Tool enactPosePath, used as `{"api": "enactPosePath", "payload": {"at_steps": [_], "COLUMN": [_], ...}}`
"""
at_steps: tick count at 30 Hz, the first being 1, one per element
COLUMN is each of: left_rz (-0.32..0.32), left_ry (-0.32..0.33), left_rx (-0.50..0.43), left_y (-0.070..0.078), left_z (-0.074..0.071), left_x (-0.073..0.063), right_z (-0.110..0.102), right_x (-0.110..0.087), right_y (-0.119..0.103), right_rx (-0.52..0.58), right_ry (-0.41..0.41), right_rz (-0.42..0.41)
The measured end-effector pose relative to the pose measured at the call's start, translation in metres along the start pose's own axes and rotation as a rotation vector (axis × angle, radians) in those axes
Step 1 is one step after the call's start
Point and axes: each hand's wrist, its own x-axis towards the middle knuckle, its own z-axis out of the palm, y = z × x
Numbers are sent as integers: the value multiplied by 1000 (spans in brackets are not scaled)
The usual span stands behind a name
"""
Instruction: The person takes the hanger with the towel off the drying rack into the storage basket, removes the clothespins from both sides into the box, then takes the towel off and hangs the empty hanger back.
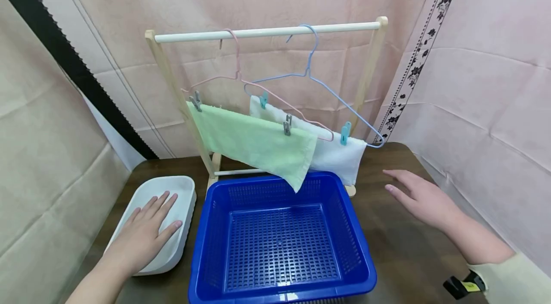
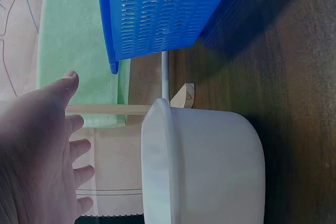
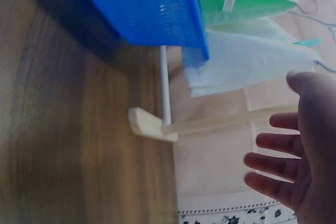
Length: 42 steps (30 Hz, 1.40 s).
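Note:
My left hand point(image 1: 144, 237) is spread above the white tub point(image 1: 182, 213), its fingers straight and holding nothing; in the left wrist view it hovers over the tub's rim. To the right of the rack, my right hand point(image 1: 424, 199) hangs in the air with loose, extended fingers. A light green cloth point(image 1: 254, 139) is clipped with grey clothespins point(image 1: 287, 124) to a pink hanger point(image 1: 275, 96). Behind it, a white cloth point(image 1: 344, 160) hangs from a blue hanger point(image 1: 331, 91) by teal clothespins point(image 1: 346, 133). Both hangers hook over the rack's white bar point(image 1: 267, 32).
A blue perforated basket point(image 1: 281, 246) stands in front of the rack, and the green cloth's lower corner overlaps its back rim. The rack's wooden posts point(image 1: 370, 70) rise from the brown table point(image 1: 400, 246). Pale fabric point(image 1: 486, 79) encloses the back and sides.

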Motion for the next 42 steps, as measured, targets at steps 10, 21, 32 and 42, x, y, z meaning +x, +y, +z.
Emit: {"api": "enactPosePath", "payload": {"at_steps": [10,21,32,42], "left_rz": [-7,6,-133,-216], "left_ry": [-8,22,100,340], "left_rx": [9,-38,-381,-715], "left_y": [0,5,26,23], "left_z": [1,-1,-28,-90], "left_x": [0,6,56,133], "right_z": [-23,-42,-42,-38], "right_x": [21,67,111,129], "right_y": [-50,-117,-149,-169], "right_rx": [70,98,16,69], "right_ry": [133,267,262,208], "right_rz": [-11,-119,-127,-115]}}
